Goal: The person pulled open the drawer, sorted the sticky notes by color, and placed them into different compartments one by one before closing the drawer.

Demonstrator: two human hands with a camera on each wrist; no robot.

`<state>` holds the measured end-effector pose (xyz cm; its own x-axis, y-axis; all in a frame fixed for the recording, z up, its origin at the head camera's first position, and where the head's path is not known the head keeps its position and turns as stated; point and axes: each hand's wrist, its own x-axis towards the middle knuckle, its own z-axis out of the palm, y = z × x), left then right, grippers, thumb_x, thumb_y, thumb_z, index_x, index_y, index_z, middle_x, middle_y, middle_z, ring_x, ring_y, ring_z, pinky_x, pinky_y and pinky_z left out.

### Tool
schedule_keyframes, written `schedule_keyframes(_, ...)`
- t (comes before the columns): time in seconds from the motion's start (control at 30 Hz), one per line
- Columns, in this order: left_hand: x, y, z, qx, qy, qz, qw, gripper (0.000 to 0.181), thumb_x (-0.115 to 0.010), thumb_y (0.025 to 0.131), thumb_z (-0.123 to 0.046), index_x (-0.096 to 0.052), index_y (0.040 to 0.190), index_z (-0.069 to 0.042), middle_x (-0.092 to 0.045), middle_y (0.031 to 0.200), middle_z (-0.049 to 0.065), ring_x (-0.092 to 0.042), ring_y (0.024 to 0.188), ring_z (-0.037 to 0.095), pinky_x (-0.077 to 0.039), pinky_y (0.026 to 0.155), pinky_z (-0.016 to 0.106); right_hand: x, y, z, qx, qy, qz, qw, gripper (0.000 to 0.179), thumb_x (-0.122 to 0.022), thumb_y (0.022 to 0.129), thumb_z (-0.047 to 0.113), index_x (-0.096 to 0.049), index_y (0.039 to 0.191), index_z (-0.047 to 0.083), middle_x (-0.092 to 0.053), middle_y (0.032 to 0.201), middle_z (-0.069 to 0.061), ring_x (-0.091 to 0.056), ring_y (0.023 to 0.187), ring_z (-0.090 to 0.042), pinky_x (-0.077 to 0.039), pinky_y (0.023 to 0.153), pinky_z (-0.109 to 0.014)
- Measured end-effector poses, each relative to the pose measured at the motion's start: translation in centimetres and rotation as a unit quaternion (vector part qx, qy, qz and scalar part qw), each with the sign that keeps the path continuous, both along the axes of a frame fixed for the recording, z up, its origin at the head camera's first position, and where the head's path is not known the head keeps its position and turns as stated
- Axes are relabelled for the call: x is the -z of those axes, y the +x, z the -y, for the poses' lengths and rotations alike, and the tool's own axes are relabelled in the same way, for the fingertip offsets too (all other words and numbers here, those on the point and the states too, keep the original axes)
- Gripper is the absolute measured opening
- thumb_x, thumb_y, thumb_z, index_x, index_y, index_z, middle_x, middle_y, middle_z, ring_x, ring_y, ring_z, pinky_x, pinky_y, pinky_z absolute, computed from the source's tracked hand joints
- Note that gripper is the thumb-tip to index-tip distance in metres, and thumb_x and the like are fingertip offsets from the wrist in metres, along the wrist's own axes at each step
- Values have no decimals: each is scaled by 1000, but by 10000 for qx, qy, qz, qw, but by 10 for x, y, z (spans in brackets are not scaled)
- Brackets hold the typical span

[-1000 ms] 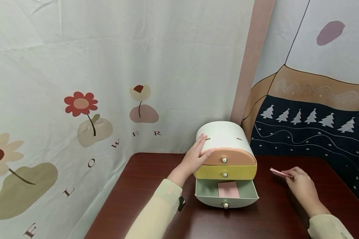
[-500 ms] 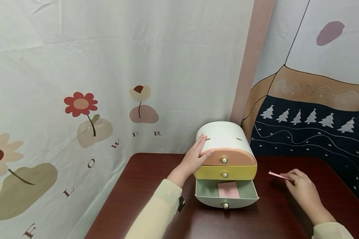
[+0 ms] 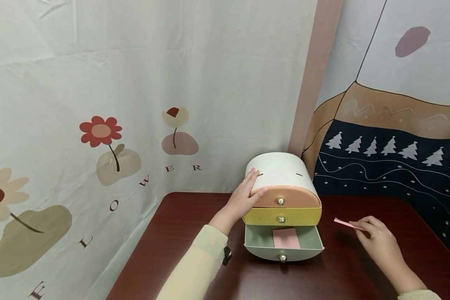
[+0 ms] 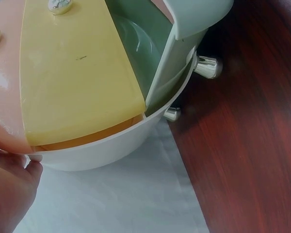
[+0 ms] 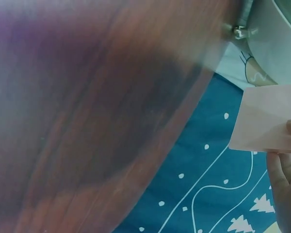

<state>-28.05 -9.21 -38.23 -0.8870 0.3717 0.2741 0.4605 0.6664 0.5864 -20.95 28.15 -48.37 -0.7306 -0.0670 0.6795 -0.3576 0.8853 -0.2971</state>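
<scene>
A small rounded chest of drawers [image 3: 283, 166] has a white shell, with an orange drawer [image 3: 260, 200] over a yellow drawer [image 3: 262, 216]. Its green bottom drawer [image 3: 258, 237] is pulled out and has a square pink paper [image 3: 286, 238] lying in it. My left hand [image 3: 243, 198] rests on the chest's upper left side, fingers extended along the shell and thumb near the orange front. To the right of the chest, above the table, my right hand [image 3: 378, 239] pinches pink note paper [image 3: 344, 223] between thumb and fingers. The right wrist view shows this paper [image 5: 264, 116] flat and square.
The dark red-brown table [image 3: 195, 221] has rounded back corners. Behind it hang a pale flower-printed cloth [image 3: 225, 83] and a dark cloth with white trees [image 3: 382, 166]. Silver knobs [image 3: 283, 258] stick out from the drawer fronts.
My right hand has shifted slightly left toward the chest, and the pink note paper in it has tilted more edge-on. The left hand and the drawers have stayed in place.
</scene>
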Motion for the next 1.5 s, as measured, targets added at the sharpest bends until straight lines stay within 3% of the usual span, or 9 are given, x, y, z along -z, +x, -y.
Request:
schedule_keyframes(0.17, -2, 0, 0, -15, 20, 72, 10000, 71, -42, 95, -56, -18, 153, -23, -9, 160, -4, -13, 146, 15, -22, 115, 45, 0, 8, 3, -106, -222, -195, 9995, 31, -81, 58, -7, -73, 83, 10, -59, 83, 3, -40, 75, 5, -35, 58, -15)
schedule_keyframes(0.3, -2, 0, 0, -1, 44, 70, 10000, 70, -43, 95, -55, -18, 153, -22, -10, 160, -4, -14, 146, 15, -22, 115, 44, 0, 12, 8, -221, -324, -344, 9986, 33, -81, 57, -9, -73, 82, 11, -58, 82, 5, -37, 76, 11, -35, 60, -13)
schedule_keyframes(0.7, 1, -2, 1, -29, 44, 68, 10000, 73, -40, 94, -60, -17, 153, -25, -9, 160, -5, -13, 146, 14, -22, 115, 45, -15, 21, 26, -693, -632, -639, 9935, 34, -79, 54, -13, -73, 80, 9, -57, 82, 6, -40, 80, 12, -34, 69, -4)
schedule_keyframes(0.9, 2, -2, 1, -22, 41, 41, 10000, 72, -40, 94, -60, -17, 153, -25, -9, 160, -5, -14, 146, 15, -23, 115, 46, -17, 23, 31, -1061, -561, -734, 9901, 32, -78, 55, -12, -73, 79, 9, -57, 84, 7, -42, 85, 8, -34, 75, -5)
schedule_keyframes(1.23, 0, -1, 0, -27, 24, 104, 9999, 71, -41, 95, -58, -16, 153, -26, -8, 160, -5, -14, 146, 15, -22, 115, 46, -25, 28, 43, -1385, -625, -735, 9857, 31, -74, 57, -9, -73, 78, 13, -57, 85, 9, -44, 85, 4, -35, 75, -5)
schedule_keyframes(1.3, 0, -1, 0, -20, 26, 92, 10000, 71, -41, 95, -57, -16, 153, -25, -8, 160, -5, -14, 146, 15, -22, 115, 46, -25, 28, 44, -1585, -685, -766, 9820, 27, -72, 62, -6, -73, 80, 14, -58, 86, 7, -45, 86, 3, -36, 76, -6)
schedule_keyframes(1.4, 0, -1, 0, -11, 31, 70, 10000, 71, -41, 95, -57, -16, 153, -25, -9, 160, -4, -14, 146, 16, -23, 115, 47, -25, 26, 47, -1919, -796, -983, 9732, 6, -69, 80, 13, -74, 81, 14, -59, 85, 4, -47, 86, 1, -36, 77, -6)
schedule_keyframes(1.5, 0, -1, 0, -18, 29, 67, 10000, 71, -41, 95, -58, -16, 153, -25, -9, 160, -4, -14, 146, 16, -23, 115, 47, -24, 23, 51, -2170, -877, -1174, 9651, 31, -54, 93, 35, -75, 82, 14, -60, 85, 3, -48, 86, -1, -36, 78, -6)
